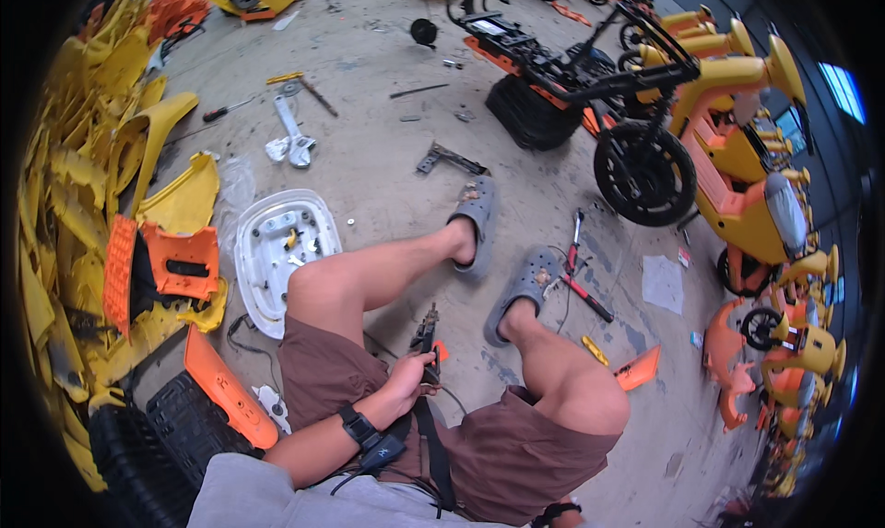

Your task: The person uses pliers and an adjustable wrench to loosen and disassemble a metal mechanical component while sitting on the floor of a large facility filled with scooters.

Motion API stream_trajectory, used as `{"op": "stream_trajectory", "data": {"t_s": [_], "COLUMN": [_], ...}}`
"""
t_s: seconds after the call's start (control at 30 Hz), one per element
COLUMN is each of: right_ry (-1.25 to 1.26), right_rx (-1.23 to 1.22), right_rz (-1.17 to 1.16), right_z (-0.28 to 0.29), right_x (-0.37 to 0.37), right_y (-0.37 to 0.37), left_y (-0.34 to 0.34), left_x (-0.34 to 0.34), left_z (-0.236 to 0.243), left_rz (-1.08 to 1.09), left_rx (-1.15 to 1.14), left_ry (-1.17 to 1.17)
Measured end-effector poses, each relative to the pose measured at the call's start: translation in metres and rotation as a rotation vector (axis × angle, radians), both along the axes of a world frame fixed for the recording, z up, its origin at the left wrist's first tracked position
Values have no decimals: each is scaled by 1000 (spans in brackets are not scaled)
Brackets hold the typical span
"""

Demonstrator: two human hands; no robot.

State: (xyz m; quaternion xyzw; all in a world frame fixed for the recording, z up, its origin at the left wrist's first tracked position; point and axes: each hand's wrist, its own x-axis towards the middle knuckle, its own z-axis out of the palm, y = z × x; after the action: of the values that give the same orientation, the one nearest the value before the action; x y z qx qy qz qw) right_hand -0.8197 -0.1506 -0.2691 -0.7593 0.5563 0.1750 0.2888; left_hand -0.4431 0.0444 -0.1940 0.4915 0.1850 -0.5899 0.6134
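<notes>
I sit on the floor with my legs bent. My left hand (409, 379) is closed around a dark metal tool or part (426, 334), upright between my thighs, with a small orange piece (441, 351) beside it and a cable near it; its exact kind is unclear. Beside my left knee lies a white plastic tray (262, 284) holding small bolts and parts. Of my right hand (562, 519), only a bit by a black wristband shows at the bottom edge; its fingers are hidden.
A stripped scooter frame (590, 86) stands ahead to the right, with rows of yellow-orange scooters (737, 205) behind it. Yellow and orange panels (83, 205) pile up at left. A wrench (295, 136), red-handled cutters (581, 293), a metal bracket (447, 159) and orange panels (226, 394) lie on the floor.
</notes>
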Motion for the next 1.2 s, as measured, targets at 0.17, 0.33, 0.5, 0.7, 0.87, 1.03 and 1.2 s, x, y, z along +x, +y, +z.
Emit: {"op": "stream_trajectory", "data": {"t_s": [0.17, 0.33, 0.5, 0.7, 0.87, 1.03, 1.2], "right_ry": [-379, -630, -545, -502, -499, -416, -231], "right_rx": [-46, -104, -196, -279, -456, -525, -426], "right_rz": [-211, -221, -172, -99, -231, -217, -106], "right_z": [12, 29, 27, -2, -24, -55, -61], "right_x": [23, 94, 145, 187, 224, 247, 249], "right_y": [-31, -69, -128, -211, -261, -275, -280], "left_y": [6, 6, 8, 2, -1, -3, -13], "left_x": [-5, 2, 10, 12, 13, 20, 21], "left_z": [-12, -6, 2, 3, 13, 16, 15], "left_rz": [69, 111, 86, 119, 125, 96, 115], "left_rx": [-52, -54, 6, -13, 2, -3, 31], "left_ry": [137, 188, 177, 214, 241, 218, 218]}}
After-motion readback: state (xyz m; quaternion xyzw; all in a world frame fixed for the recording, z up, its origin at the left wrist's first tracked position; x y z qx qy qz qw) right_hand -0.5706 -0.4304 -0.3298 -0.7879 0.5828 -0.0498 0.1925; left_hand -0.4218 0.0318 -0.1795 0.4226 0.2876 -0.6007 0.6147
